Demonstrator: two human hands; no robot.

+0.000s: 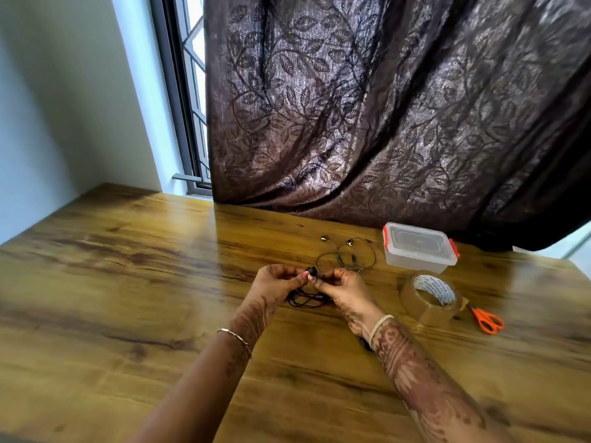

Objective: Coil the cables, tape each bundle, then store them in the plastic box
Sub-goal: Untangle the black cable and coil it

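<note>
A black earphone cable [307,298] hangs in loose loops between my hands above the wooden table [128,282]. My left hand [275,284] pinches its upper end near the earbuds, and my right hand [343,290] pinches the same end from the other side. A second, grey-green earphone cable [348,255] lies uncoiled on the table just behind my hands. The clear plastic box [419,247] with red clips stands shut at the back right. A roll of clear tape [430,298] lies in front of the box, to the right of my right hand.
Orange-handled scissors [486,319] lie to the right of the tape roll. A dark patterned curtain [383,107] hangs down to the table's far edge behind the box. A window and a wall are at the back left.
</note>
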